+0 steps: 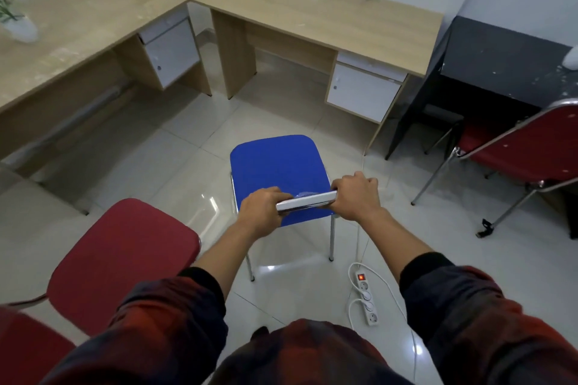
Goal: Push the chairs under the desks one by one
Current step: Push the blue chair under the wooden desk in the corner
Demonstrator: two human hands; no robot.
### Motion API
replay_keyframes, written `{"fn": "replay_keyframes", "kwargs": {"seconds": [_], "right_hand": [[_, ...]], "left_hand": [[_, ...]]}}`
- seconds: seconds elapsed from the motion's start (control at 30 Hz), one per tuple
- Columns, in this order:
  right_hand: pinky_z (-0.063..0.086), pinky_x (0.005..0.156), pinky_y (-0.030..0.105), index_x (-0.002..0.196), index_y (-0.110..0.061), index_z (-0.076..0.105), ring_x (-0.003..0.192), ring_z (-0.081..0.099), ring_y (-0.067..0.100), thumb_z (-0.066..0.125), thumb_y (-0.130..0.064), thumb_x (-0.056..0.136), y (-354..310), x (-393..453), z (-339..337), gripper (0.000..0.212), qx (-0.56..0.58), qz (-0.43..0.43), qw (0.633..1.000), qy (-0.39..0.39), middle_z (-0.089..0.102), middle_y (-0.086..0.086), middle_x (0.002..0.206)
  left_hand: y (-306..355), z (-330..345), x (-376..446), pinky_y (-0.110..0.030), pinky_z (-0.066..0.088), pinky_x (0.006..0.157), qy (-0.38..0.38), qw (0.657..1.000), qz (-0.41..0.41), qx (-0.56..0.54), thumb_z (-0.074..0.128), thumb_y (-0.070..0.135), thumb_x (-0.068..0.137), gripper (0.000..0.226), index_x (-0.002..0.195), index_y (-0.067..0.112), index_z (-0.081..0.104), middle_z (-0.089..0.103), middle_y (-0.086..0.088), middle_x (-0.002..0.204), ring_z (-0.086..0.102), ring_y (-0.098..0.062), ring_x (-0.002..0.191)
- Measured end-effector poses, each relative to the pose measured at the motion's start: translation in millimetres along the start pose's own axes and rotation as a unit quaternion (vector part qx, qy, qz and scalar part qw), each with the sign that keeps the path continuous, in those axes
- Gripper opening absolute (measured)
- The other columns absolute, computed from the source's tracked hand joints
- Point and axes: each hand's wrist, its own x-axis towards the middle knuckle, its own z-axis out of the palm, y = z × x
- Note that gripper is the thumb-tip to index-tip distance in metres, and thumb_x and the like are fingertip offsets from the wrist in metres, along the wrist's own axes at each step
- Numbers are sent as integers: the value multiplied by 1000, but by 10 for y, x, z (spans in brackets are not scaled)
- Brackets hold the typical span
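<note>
Both hands' fingers [283, 192] wrap blue chair [275, 162] backrest.

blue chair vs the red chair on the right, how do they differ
The blue chair stands out on the open floor; the red chair has its seat partly under the black desk. Both hands, left and right, grip the blue chair's back; nobody touches the red chair. Both have metal legs.

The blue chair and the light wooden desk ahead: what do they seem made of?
Blue chair: the seat looks like matte fabric or vinyl, while the legs and top bar look like shiny chromed metal with bright reflections. Light wooden desk: probably wood-grain laminate board, matte, with white cabinet fronts.
</note>
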Motion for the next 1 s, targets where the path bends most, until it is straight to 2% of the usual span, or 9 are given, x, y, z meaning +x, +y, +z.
{"fn": "replay_keyframes", "kwargs": {"seconds": [0.07, 0.2, 0.3, 0.4, 0.53, 0.77, 0.87, 0.93, 1.0], "right_hand": [[38, 87, 41, 103, -32, 68, 100, 49, 18, 61, -73, 79, -15, 6, -20, 48, 9, 15, 1000, 2, 63, -6, 94], [37, 90, 42, 107, -33, 66, 103, 49, 19, 63, -68, 80, -11, -11, 15, 44, -10, 30, 999, -7, 59, -5, 99], [40, 92, 43, 111, -33, 67, 104, 49, 19, 66, -52, 83, 12, 43, 30, 34, -3, 27, 1000, 0, 60, -6, 102], [43, 92, 43, 110, -33, 69, 97, 53, 17, 66, -39, 84, 149, 176, -28, 27, -8, 17, 1000, -24, 62, -7, 96], [49, 86, 41, 107, -33, 69, 86, 60, 14, 63, -42, 85, 283, 352, -18, 25, -25, -2, 999, -45, 66, -9, 88], [57, 69, 32, 99, -32, 69, 72, 61, 12, 59, -64, 83, 478, 802, -178, 38, -34, -54, 996, -58, 64, -12, 78], [55, 62, 29, 98, -31, 71, 70, 62, 11, 59, -64, 83, 501, 992, -241, 39, -20, -91, 995, -42, 67, -11, 79], [54, 64, 29, 102, -32, 71, 75, 62, 10, 62, -60, 83, 534, 1121, -306, 35, 14, -111, 993, -45, 70, -11, 86], [53, 67, 30, 105, -31, 71, 80, 63, 12, 65, -52, 84, 574, 1307, -440, 31, 38, -123, 990, -49, 71, -10, 93]], "left_hand": [[23, -40, 81, -34, 55, 73, -21, 999, -15, 38, 64, 28, 92, 30, 121, 35, 67, 67, 7, 102, 62, -18, 91], [209, 49, 191, -32, 53, 76, -62, 991, -54, 104, 64, 29, 89, 32, 120, 22, 63, 66, 0, 106, 62, -19, 91], [302, 94, 270, -30, 51, 73, -43, 992, -42, 111, 67, 39, 86, 38, 119, 22, 59, 65, 0, 104, 62, -17, 89], [349, 85, 411, -29, 48, 70, -41, 992, -27, 114, 66, 34, 89, 34, 121, 23, 61, 68, 0, 104, 63, -17, 88], [370, 93, 563, -28, 43, 67, -54, 991, -13, 124, 63, 29, 91, 33, 123, 22, 61, 68, -2, 102, 54, -14, 79], [394, 12, 1001, -29, 48, 64, -58, 990, -15, 130, 60, 25, 92, 27, 119, 22, 65, 68, -2, 93, 57, -16, 74], [325, -89, 1168, -30, 46, 59, -63, 986, -15, 154, 58, 23, 91, 23, 112, 21, 67, 68, -1, 88, 59, -18, 71], [259, -180, 1289, -31, 49, 58, -69, 985, -15, 158, 57, 23, 90, 22, 109, 23, 69, 67, 0, 84, 61, -19, 70], [229, -331, 1461, -30, 45, 56, -76, 983, -16, 168, 57, 24, 90, 21, 108, 26, 69, 64, 3, 81, 59, -19, 70]]}}
